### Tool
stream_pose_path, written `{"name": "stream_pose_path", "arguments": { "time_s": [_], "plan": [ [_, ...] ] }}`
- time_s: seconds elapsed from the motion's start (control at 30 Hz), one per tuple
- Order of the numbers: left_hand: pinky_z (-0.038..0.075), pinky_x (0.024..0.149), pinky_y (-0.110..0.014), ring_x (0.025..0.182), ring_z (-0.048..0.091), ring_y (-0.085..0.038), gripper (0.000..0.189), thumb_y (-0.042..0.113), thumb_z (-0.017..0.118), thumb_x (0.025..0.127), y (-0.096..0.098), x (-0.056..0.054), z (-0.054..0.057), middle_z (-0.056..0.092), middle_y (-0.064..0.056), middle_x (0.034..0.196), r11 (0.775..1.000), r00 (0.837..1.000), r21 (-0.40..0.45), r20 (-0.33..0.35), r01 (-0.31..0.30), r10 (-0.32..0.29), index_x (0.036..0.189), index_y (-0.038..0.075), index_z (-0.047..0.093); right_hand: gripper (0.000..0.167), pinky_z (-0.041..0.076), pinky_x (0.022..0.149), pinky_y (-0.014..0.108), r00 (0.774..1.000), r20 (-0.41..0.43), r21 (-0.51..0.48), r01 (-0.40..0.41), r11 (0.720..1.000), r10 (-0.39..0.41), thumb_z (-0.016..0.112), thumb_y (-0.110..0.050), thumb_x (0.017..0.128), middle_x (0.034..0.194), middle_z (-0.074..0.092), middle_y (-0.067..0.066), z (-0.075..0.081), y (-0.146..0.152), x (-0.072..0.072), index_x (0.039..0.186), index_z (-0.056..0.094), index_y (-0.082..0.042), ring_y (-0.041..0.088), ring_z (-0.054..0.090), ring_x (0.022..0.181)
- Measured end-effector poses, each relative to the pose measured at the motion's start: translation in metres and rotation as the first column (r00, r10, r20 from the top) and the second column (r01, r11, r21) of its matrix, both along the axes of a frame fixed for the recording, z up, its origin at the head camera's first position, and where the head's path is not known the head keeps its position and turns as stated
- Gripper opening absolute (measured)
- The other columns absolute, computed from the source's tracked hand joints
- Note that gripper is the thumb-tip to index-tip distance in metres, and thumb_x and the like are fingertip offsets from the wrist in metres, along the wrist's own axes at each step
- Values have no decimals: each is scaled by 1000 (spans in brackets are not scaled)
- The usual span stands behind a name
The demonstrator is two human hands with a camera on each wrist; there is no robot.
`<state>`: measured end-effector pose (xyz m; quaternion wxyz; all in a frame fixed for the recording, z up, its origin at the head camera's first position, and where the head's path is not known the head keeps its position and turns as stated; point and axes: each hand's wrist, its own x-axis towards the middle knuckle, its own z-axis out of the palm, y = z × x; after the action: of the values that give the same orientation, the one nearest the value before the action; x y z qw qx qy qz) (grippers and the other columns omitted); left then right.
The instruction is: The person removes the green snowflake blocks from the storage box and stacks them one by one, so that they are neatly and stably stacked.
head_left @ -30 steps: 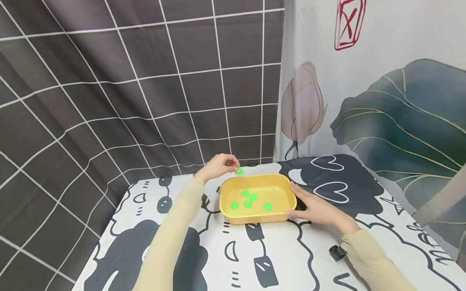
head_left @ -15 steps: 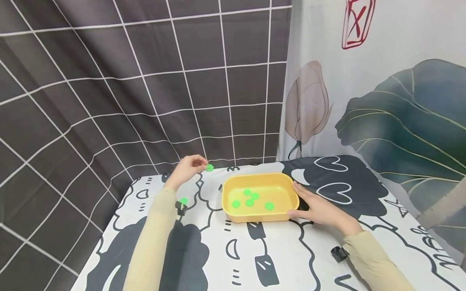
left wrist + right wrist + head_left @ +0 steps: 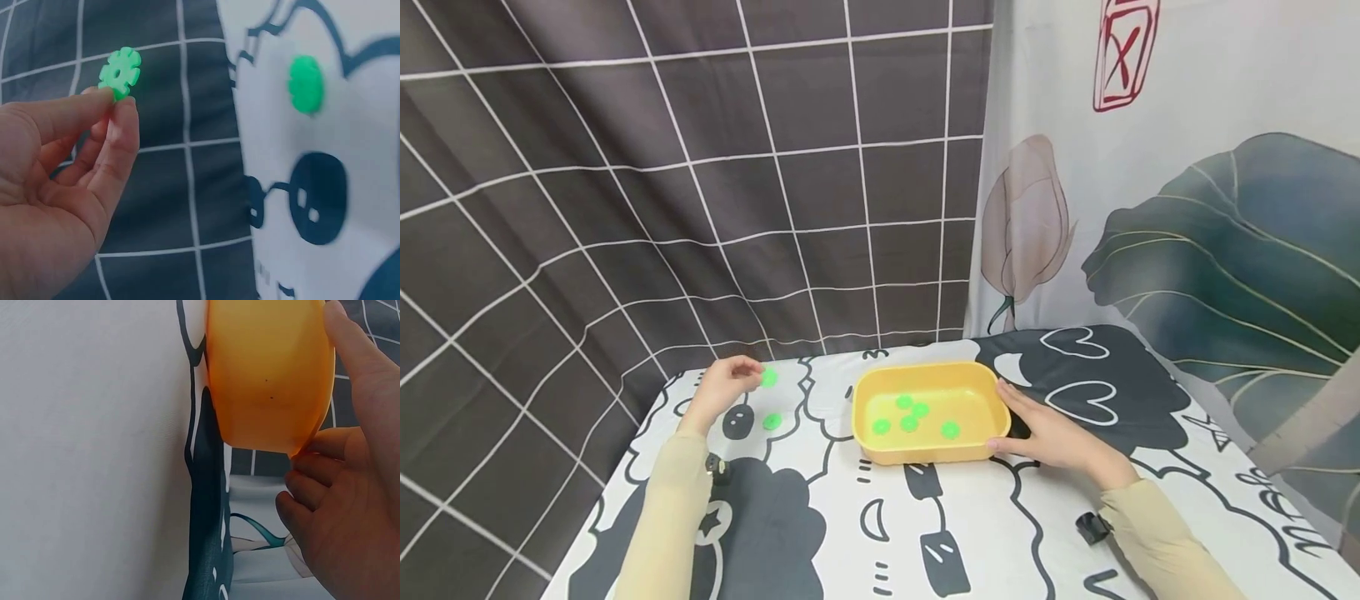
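My left hand (image 3: 722, 385) is off to the left of the yellow basin (image 3: 931, 454), pinching a green snowflake disc (image 3: 120, 73) between thumb and fingertips. This disc has notches round its edge and a small hole in the middle. A second green disc (image 3: 772, 422) lies on the patterned cloth near that hand, blurred in the left wrist view. Several more green discs (image 3: 910, 423) are spread over the basin floor. My right hand (image 3: 1052, 429) holds the basin's right end, thumb at the near corner and fingers at the far corner.
The table is covered by a white cloth (image 3: 842, 525) with black cartoon drawings. A dark curtain (image 3: 820, 175) with white grid lines hangs behind and to the left. A pale curtain (image 3: 1045, 75) with flower prints hangs at the right.
The left hand has moved left, away from the basin's far left corner, and then lower, keeping the green disc. The disc on the cloth has come into view. The right hand stays at the basin.
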<state>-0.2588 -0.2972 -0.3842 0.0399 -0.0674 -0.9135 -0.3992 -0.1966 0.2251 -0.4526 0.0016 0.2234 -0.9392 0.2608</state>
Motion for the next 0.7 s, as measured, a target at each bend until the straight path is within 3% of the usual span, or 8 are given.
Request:
{"name": "stream_pose_path", "arguments": {
  "time_s": [0.37, 0.53, 0.7],
  "plan": [
    [58, 82, -38, 91, 70, -27, 24, 5, 65, 94, -11, 3, -30, 71, -20, 103, 999, 991, -1, 126, -45, 45, 114, -8, 66, 109, 31, 113, 60, 1000, 3, -4, 0, 1000, 0, 68, -67, 84, 163, 23, 23, -1, 2, -5, 158, 24, 0, 46, 30, 145],
    [59, 79, -31, 87, 70, -21, 23, 1, 65, 92, -16, 5, -46, 70, -21, 104, 997, 984, 43, 167, -69, 61, 112, -11, 65, 108, 32, 113, 60, 1000, 8, -5, -3, 1000, 4, 68, -66, 84, 162, 23, 23, -2, 1, -4, 158, 23, 0, 45, 31, 144],
    [59, 77, -31, 84, 69, -20, 23, 1, 65, 92, -17, 6, -54, 70, -21, 101, 996, 982, 51, 179, -73, 63, 111, -12, 65, 108, 31, 113, 60, 1000, 10, -7, -3, 1000, 3, 68, -66, 84, 163, 23, 23, -3, 2, -4, 158, 24, 0, 45, 31, 144]
  ]
}}
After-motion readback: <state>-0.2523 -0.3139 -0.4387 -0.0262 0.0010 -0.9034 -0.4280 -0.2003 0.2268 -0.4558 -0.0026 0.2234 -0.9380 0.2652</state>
